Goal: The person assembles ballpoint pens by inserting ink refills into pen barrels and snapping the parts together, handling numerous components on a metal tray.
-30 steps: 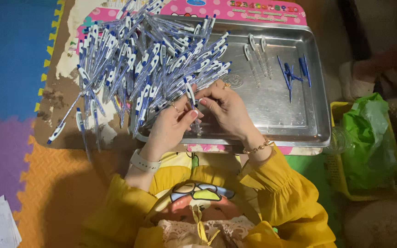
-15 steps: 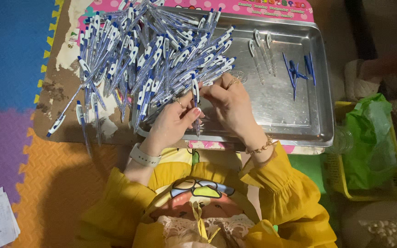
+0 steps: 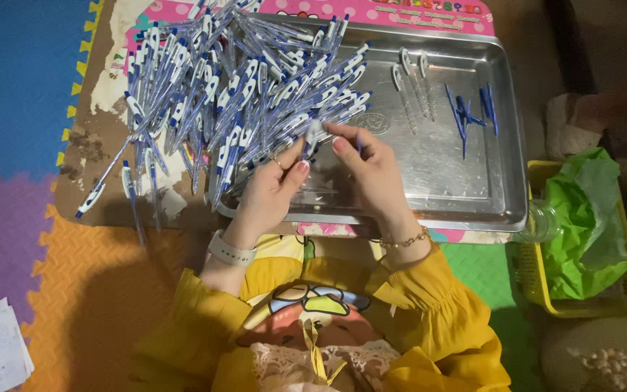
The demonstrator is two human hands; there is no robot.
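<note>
Pinching slim blue-and-white pen (image 3: 312,139)

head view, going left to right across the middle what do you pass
Blue foam mat → heap of blue and white pens → left hand → right hand → loose blue pen parts on the metal tray → yellow basket with green bag

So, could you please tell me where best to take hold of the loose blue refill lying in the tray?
Probably pinch the blue refill at mid-length from above, across its width: it lies flat on the metal tray, thin, with bare tray either side.
</note>
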